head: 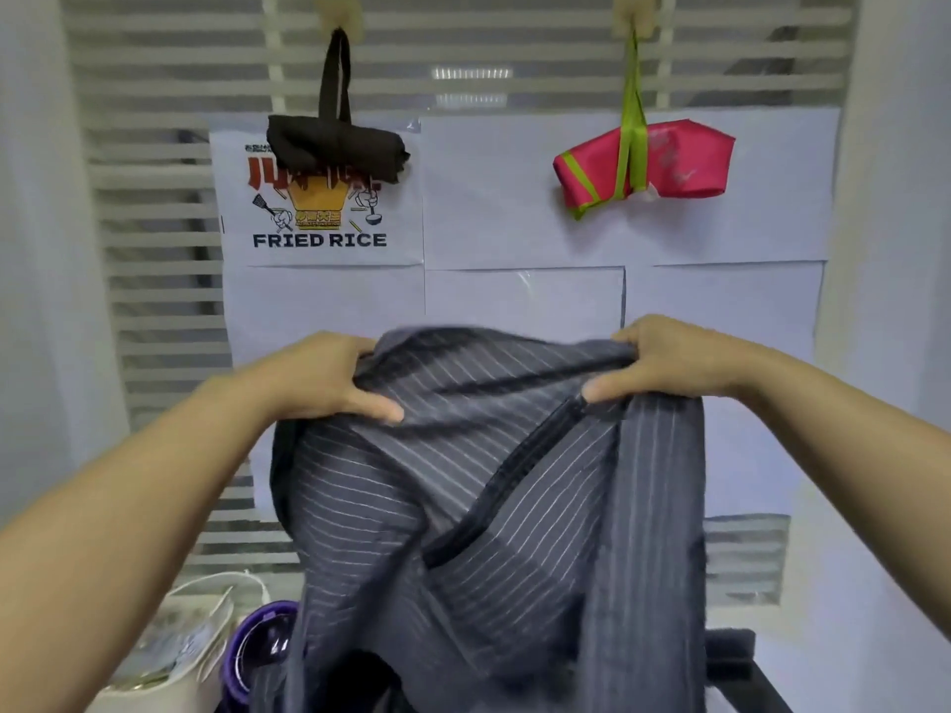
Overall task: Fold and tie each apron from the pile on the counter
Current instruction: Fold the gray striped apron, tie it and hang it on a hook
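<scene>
A: Where's your apron?
B: Dark grey pinstriped cloth apron (489, 481), held up below and right of the white FRIED RICE paper poster (319, 239), draping down.
A: Grip?
B: Your left hand (329, 378) and right hand (664, 362) each clutch its bunched top edge, fingers curled into the cloth.

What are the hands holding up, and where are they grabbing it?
Both hands hold the grey striped apron by its top edge: left hand at the left end, right hand at the right.
</scene>
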### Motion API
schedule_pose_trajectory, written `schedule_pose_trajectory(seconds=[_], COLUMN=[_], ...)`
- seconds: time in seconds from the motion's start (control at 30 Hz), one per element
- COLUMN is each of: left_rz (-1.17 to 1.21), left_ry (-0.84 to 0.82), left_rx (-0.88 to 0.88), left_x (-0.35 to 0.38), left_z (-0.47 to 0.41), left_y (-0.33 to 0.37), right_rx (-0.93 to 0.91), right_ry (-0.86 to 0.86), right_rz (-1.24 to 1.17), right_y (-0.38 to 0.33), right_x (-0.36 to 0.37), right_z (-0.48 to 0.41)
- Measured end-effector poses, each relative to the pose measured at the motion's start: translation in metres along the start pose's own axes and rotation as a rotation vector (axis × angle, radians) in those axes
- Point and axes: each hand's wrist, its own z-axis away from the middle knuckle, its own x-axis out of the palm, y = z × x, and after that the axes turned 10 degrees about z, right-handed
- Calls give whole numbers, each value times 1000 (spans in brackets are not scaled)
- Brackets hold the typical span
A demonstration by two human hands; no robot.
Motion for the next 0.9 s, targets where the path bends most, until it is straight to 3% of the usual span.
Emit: schedule_pose_trajectory(seconds=[0.1,0.17,0.23,0.3,0.37,0.43,0.5,0.6,0.67,0.77,0.83,0.9], left_rz=[-335,-549,-565,-349,24,383,585,941,1158,1005,667,418], left_ry=[-73,-5,115,218,331,489,746,1146,1245,1171,1060,779], left_rx=[-83,-143,-214,-320,-382,-387,-335,-28,264,550,595,492], left_x=[11,25,39,50,57,66,67,49,34,33,46,66], left_z=[-8,-18,-28,-37,-43,-45,-46,-40,-31,-11,5,16], left_y=[-21,-32,-45,-56,-64,-63,-48,-9,14,24,21,13], right_rx=[177,253,328,432,510,523,448,246,117,27,51,45], right_ry=[-238,-259,-213,-109,-38,36,208,587,770,837,649,285], right_rz=[344,459,547,658,722,630,368,-45,-235,-297,-149,-35], right_y=[15,20,24,32,43,56,60,47,36,39,58,79], right_x=[5,15,31,48,63,74,74,65,60,71,92,115], right_z=[-3,-8,-15,-19,-22,-29,-37,-35,-23,-5,4,13])
